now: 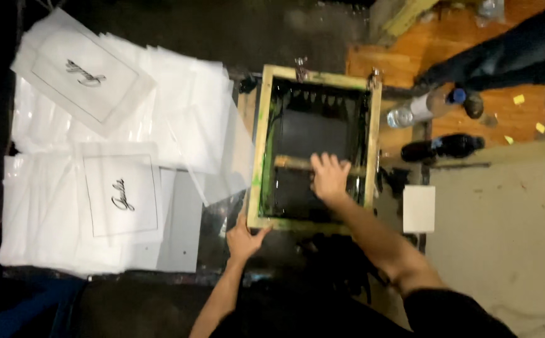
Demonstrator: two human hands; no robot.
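Observation:
A wooden screen-printing frame [260,144] with a dark, green-stained mesh lies flat in the middle. Across the mesh runs a wooden-handled squeegee [291,163]. My right hand [330,177] is closed over the squeegee handle, inside the frame. My left hand [243,239] presses on the frame's near left corner, fingers spread against the wood. Two metal hinge clamps [301,64] hold the far edge of the frame.
Clear plastic sheets with black script prints [122,194] are spread in piles at the left. A clear bottle [417,107], a dark bottle [442,148] and a white block [419,208] sit to the right. Another person's dark sleeve [510,53] crosses the orange board at top right.

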